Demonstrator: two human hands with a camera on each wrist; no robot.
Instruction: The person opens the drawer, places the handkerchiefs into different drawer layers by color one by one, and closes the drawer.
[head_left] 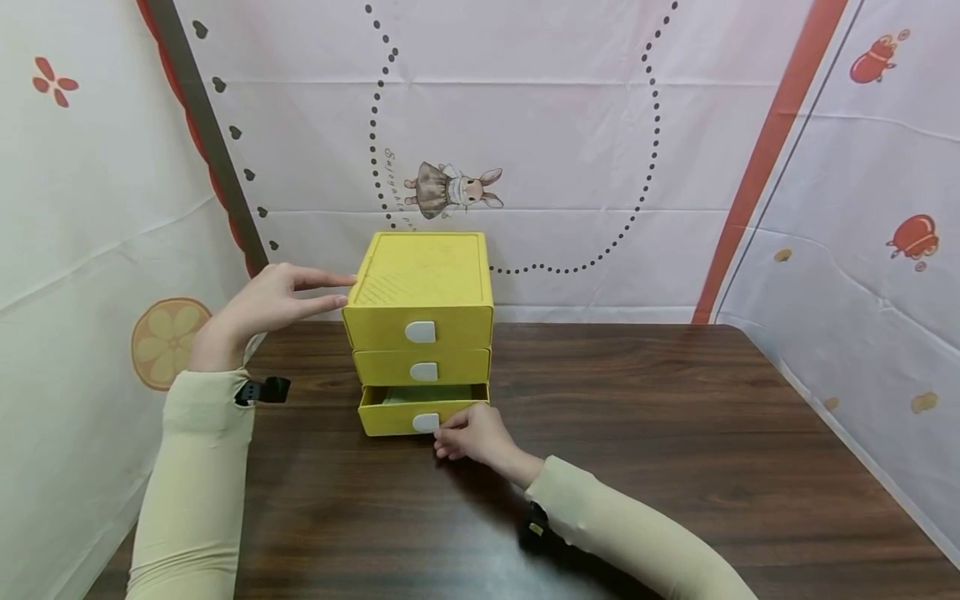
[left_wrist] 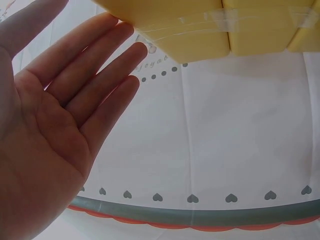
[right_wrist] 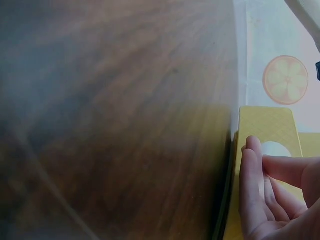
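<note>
A yellow three-drawer box [head_left: 423, 267] stands on the table, each drawer front bearing a white tab. Its bottom drawer [head_left: 393, 421] is pulled partway out, and something pale green [head_left: 427, 393] shows inside. My right hand [head_left: 480, 433] is at that drawer's front and pinches its white tab [right_wrist: 275, 149] between thumb and fingers. At the box's upper left edge is my left hand [head_left: 273, 304], fingers straight, fingertips right at the side. In the left wrist view, the left palm [left_wrist: 45, 130] faces the camera, and clear tape [left_wrist: 220, 22] runs across the yellow drawers.
The dark wooden table [head_left: 637, 433] extends to the right and in front of the box. Printed cloth [head_left: 570, 167] hangs behind it, with more cloth on the left [head_left: 82, 208] and right sides. A black wrist strap [head_left: 262, 390] is on the left sleeve.
</note>
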